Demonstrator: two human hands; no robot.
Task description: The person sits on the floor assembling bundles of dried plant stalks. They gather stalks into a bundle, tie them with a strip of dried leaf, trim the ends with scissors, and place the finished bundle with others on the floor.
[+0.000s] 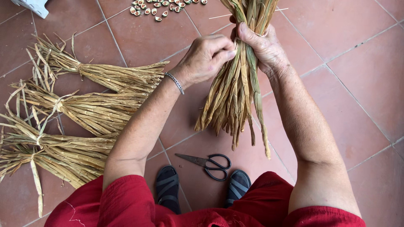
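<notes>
Head view over a terracotta tile floor [362, 84]: right hand [263, 46] grasps a dried-leaf bundle [235, 88], left hand [206, 56] pinches its strands just beside. Bundle top is cut off; scissors [208, 164] lie below.

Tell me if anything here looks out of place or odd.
Nothing is spilled or damaged. The scissors lie on the floor tiles close to the sandalled feet, while both hands grip the straw bundle.
</notes>
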